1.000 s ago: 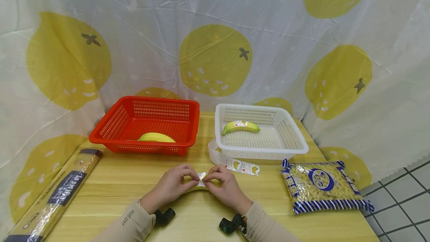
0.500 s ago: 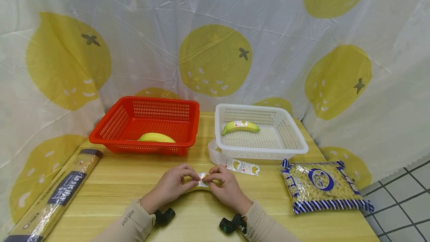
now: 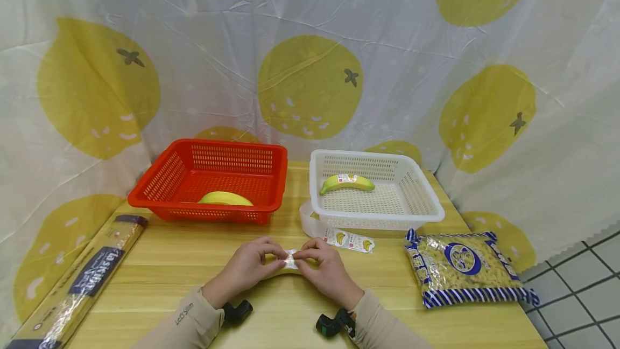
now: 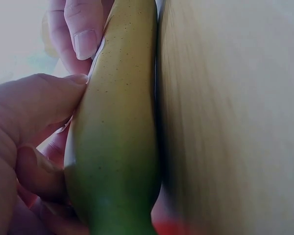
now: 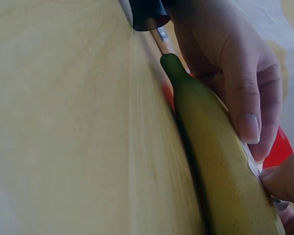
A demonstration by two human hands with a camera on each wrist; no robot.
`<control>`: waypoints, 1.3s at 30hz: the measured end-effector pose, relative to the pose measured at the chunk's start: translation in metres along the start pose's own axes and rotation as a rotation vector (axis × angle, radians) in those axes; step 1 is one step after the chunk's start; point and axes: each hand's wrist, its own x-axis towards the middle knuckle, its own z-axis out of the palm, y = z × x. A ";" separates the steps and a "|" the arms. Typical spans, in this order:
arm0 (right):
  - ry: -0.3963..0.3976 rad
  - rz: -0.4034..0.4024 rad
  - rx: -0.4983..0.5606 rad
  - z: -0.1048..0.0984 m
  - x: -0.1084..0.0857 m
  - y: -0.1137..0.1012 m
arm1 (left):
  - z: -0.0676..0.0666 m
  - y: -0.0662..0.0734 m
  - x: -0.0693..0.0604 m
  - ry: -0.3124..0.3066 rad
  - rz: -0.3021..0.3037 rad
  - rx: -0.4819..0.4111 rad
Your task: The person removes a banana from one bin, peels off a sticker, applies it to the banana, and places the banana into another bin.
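Note:
A banana [image 4: 120,112], yellow with green ends, lies on the table before me. A white label [image 3: 290,260] sits along its far side. From the left, my left hand [image 3: 249,265] holds the banana, thumb and curled fingers at the label's edge. My right hand [image 3: 326,271] does likewise from the right, its thumb tip against the label in the right wrist view. Both hands' fingertips nearly meet over the label and hide part of it. Between them, the banana's near side [image 5: 213,147] shows bare skin.
A red basket [image 3: 278,198] with a banana [image 3: 225,198] stands back left. The white basket [image 3: 378,221] holds a labelled banana [image 3: 358,183]. A label strip [image 3: 334,236] lies before it. Pasta bags flank the table: a long one [image 3: 97,273] left, a wide one [image 3: 465,268] right.
My fingertips shift slightly over the label; the right fingers moved a little right, then back left. Baskets and bags stay put.

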 end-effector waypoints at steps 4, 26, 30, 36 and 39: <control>0.001 0.002 0.003 0.000 0.000 0.000 | 0.000 0.000 0.000 0.003 -0.002 0.003; -0.028 0.013 -0.047 0.001 0.000 0.000 | -0.001 0.004 0.001 -0.008 -0.063 0.031; -0.026 0.010 -0.058 0.001 0.000 0.000 | -0.001 0.004 0.001 -0.008 -0.067 0.042; -0.022 -0.001 -0.062 0.002 0.001 0.000 | 0.000 0.004 0.000 0.000 -0.043 0.043; -0.019 -0.015 -0.068 0.003 0.001 0.000 | 0.001 0.003 0.000 0.004 -0.025 0.044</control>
